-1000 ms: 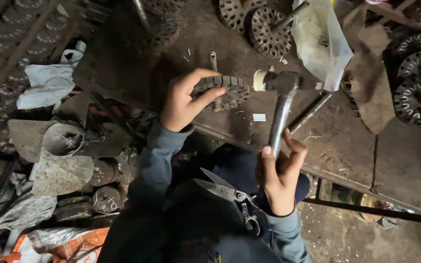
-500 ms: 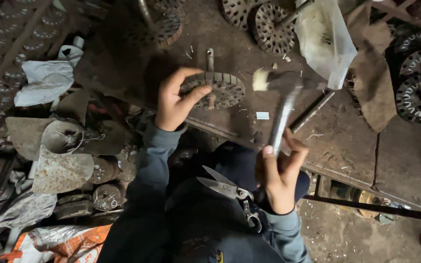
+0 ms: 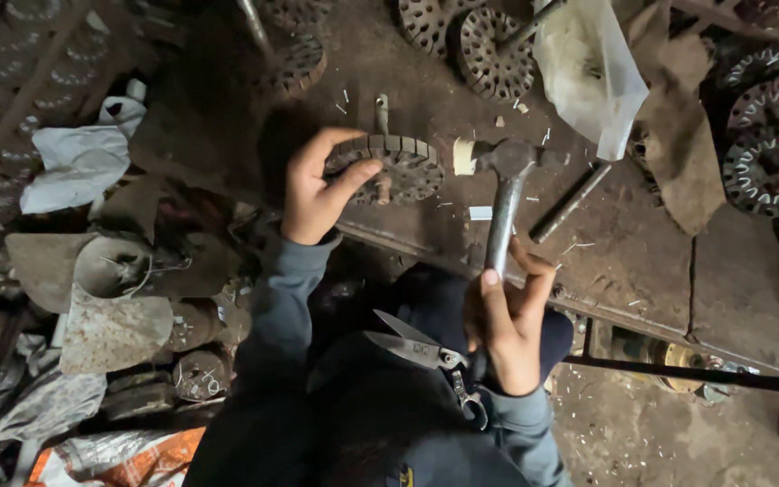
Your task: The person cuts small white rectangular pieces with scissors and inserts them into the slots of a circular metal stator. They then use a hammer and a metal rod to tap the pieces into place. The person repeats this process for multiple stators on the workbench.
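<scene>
Slotted disc (image 3: 398, 167) near bench edge, pinched by left hand (image 3: 317, 194); right hand (image 3: 507, 316) grasping hammer (image 3: 502, 194).

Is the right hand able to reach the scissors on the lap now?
Probably not at once. The right hand is closed around the hammer handle, so it is occupied. The scissors lie open on the lap just beside that hand, uncovered, so only the hammer stands in the way.
</scene>
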